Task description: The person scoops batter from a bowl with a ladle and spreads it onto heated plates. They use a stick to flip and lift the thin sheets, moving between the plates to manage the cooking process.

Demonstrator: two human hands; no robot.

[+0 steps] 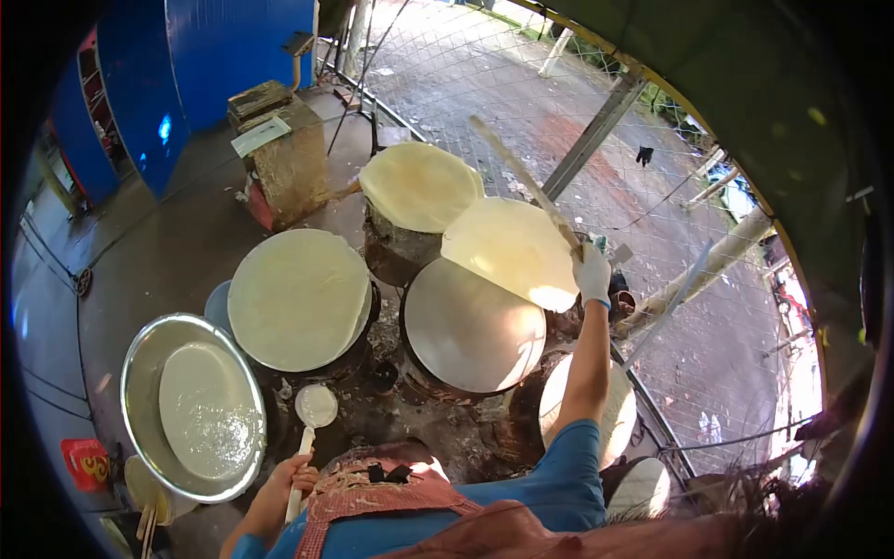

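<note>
The person's gloved right hand (590, 273) gripped a long stick (527, 183) that carried a thin, pale round sheet (510, 250), lifted and tilted above a steaming round griddle (473, 328). The bare left hand (291, 477) clasped the handle of a ladle (314, 410), its bowl full of white batter, held just beside a wide metal basin (138, 373) of the same batter. 2 more pale rounds sat close by, 1 on the left griddle (298, 298) and 1 on the far griddle (419, 184).
</note>
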